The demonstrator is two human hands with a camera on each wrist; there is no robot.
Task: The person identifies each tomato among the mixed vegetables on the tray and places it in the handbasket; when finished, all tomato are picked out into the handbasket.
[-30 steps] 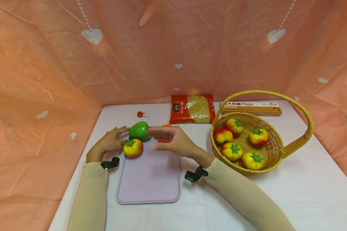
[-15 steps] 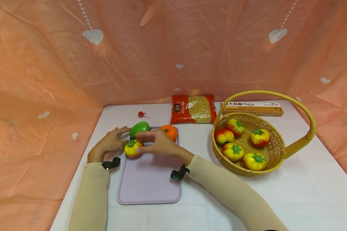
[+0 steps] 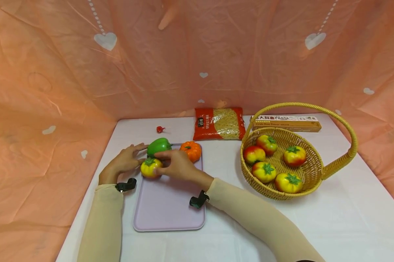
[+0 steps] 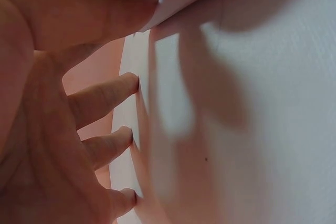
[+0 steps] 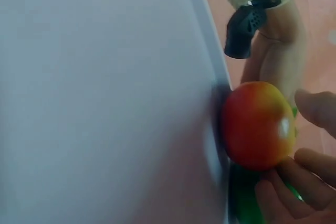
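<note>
In the head view, a yellow-red tomato with a green leafy top (image 3: pixel 150 168) sits at the left edge of the lilac tray (image 3: pixel 170 211). My right hand (image 3: pixel 178 165) holds it from the right, thumb and fingers bent about its side; the right wrist view gives the tomato (image 5: pixel 257 124) a red underside. Just behind lies a green bell pepper (image 3: pixel 159 145), partly covered by my right fingers. At the tray's left edge is my left hand (image 3: pixel 123 162), spread, its thumb near the tomato. In the left wrist view its fingertips (image 4: pixel 128 80) touch the white surface.
An orange pumpkin (image 3: pixel 191 151) occupies the tray's back right corner. To the right, a wicker basket (image 3: pixel 314 182) with a tall handle contains several more tomatoes. Along the back are a red pasta bag (image 3: pixel 218 123), a pasta box (image 3: pixel 286 123) and a small red wrapped candy (image 3: pixel 159 129).
My right hand has come left and slightly down from over the tray to the tomato, uncovering the pumpkin. The left hand and the tomato have hardly moved.
</note>
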